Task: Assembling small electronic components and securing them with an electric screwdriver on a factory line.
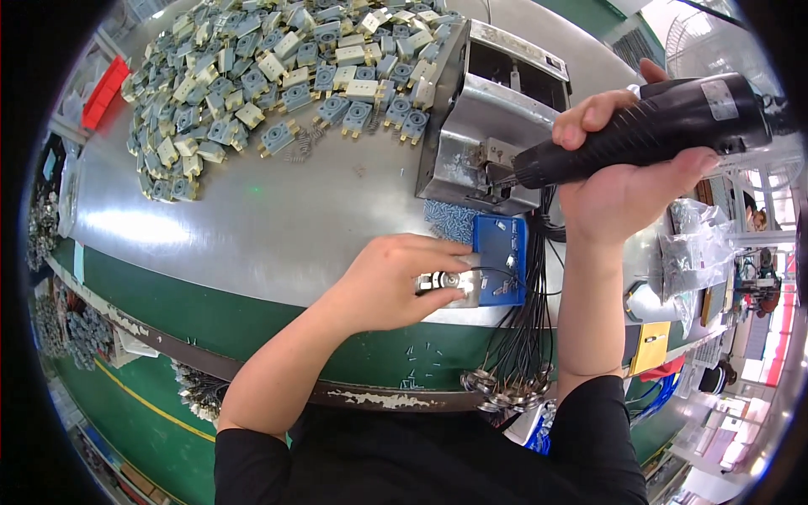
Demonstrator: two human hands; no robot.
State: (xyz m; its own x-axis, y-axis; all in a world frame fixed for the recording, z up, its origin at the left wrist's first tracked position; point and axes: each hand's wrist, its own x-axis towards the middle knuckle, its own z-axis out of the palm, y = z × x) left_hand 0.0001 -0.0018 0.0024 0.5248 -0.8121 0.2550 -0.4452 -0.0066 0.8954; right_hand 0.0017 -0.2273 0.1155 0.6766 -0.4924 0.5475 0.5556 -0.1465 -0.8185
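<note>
The right hand (pixel 627 181) gripped a black power screwdriver (pixel 648 130), tip aimed at the metal jig (pixel 480 126). The left hand (pixel 396 282) pinched a small metal part (pixel 450 286) beside the blue tray (pixel 498 257), steadying it.

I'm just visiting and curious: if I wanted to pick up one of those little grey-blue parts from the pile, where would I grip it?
Probably by the two flat sides of its blocky grey-blue body, coming from above. The loose ones at the pile's near edge lie flat on the metal table with brass tabs sticking out, so avoid pinching those thin ends.
</note>
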